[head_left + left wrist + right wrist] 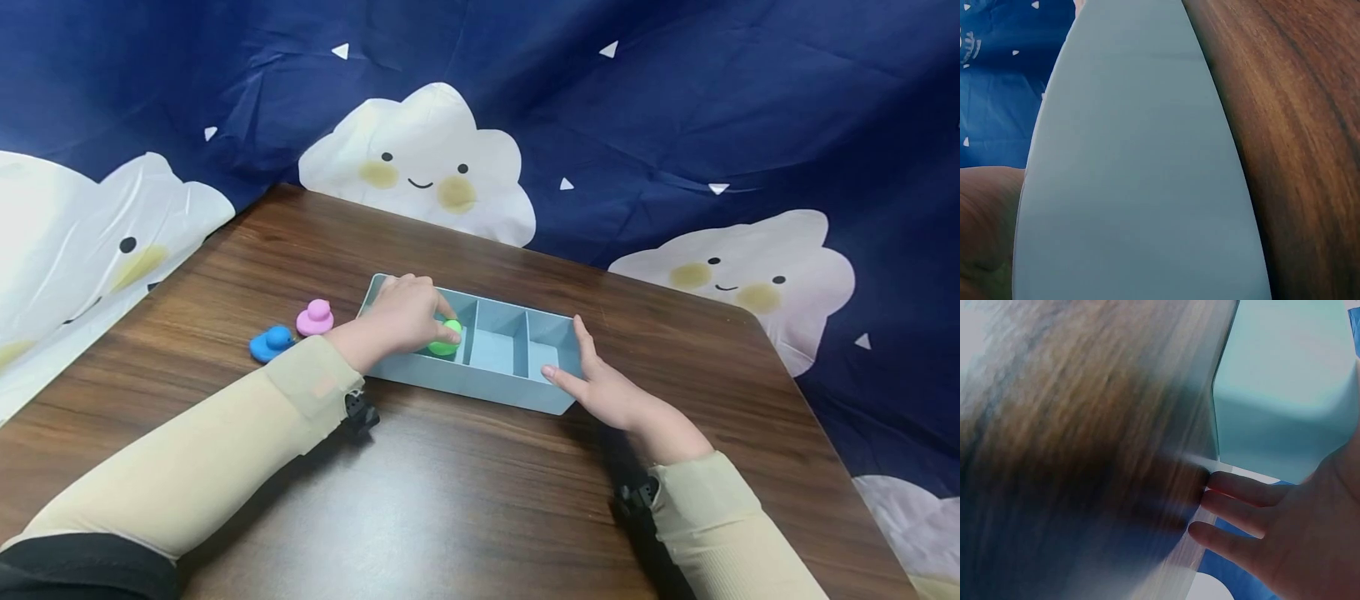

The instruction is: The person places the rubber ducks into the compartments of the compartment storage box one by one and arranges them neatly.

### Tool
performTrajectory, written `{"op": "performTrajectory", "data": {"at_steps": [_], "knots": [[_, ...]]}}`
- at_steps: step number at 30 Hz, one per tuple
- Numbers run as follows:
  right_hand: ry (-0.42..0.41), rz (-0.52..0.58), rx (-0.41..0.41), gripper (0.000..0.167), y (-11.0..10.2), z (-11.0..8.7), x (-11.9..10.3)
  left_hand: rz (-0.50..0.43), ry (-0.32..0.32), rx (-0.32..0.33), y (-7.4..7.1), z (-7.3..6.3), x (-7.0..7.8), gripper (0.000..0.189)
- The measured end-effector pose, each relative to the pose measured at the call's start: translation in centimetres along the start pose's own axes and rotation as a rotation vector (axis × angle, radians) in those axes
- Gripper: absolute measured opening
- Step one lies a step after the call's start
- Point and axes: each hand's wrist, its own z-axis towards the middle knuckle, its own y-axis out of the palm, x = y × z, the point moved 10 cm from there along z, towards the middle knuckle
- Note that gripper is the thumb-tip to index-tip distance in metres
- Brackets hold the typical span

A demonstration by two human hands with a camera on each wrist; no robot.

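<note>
A pale blue divided box point(468, 381) lies lengthwise on the table. My left hand point(405, 312) reaches over its left part from the front. Between its thumb and fingers it pinches a green toy duck point(444, 342), partly hidden by the hand, inside a compartment. My right hand point(607, 387) rests against the box's right end, thumb at the front rim and fingers along the end's outside. In the right wrist view the right hand's fingers point(1235, 509) lie nearly straight beside the end wall. The left wrist view is mostly filled by the box's front wall point(1129, 156).
Left of the box, a pink toy duck point(315, 318) and a blue toy duck point(272, 343) sit on the brown wooden table point(480, 500). A dark blue curtain point(675, 108) with white clouds hangs behind the table.
</note>
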Motion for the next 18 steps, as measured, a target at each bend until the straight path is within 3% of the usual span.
{"op": "performTrajectory", "data": {"at_steps": [18], "knots": [[-0.004, 0.019, 0.001, 0.101, 0.04, 0.04, -0.14, 0.024, 0.014, -0.014, 0.43, 0.63, 0.01, 0.030]]}}
